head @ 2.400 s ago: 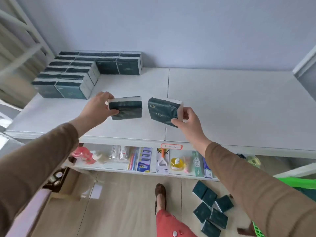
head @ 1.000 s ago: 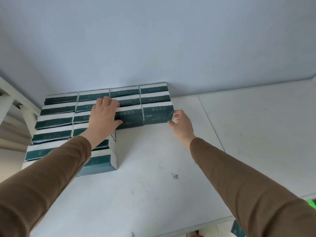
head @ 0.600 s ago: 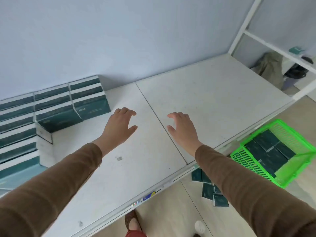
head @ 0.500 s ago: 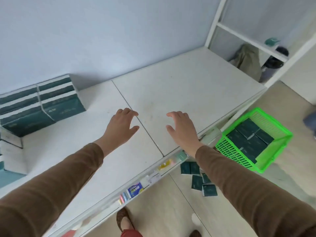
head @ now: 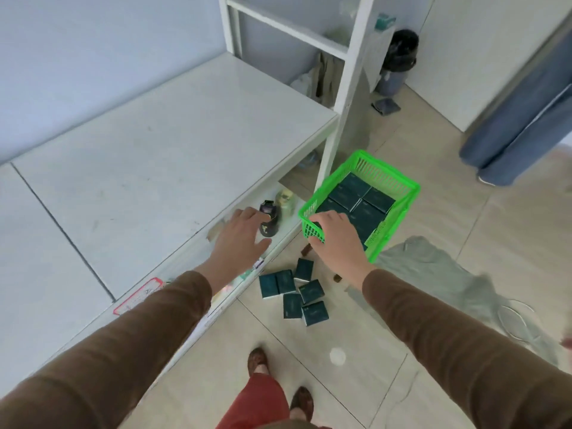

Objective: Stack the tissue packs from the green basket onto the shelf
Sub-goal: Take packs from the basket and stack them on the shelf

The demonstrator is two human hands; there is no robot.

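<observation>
Both hands are out in front with nothing in them. The left hand (head: 240, 239) is palm down with loose, spread fingers, hovering over the front edge of the white shelf (head: 161, 144), not touching anything as far as I can see. Just past its fingertips, on the lower level under that edge, sits a small dark bottle (head: 268, 221) with a pale jar (head: 285, 201) right beside it.

The right hand (head: 335, 243) is also palm down, fingers relaxed and slightly bent, overlapping the near corner of the green basket (head: 391, 226). Can't tell if it's actually touching the rim or just above it. The basket is directly beyond that hand, on the floor next to the shelf's white post (head: 346, 97), and has dark teal tissue packs (head: 356, 196) lying flat inside.

Below and between the two wrists there's a loose bunch of the same packs on the tiles (head: 295, 291), some touching each other. To the right of the right forearm a grey cloth (head: 433, 274) is crumpled on the floor. A red-bordered label (head: 139, 295) is stuck on the shelf edge under the left sleeve.
</observation>
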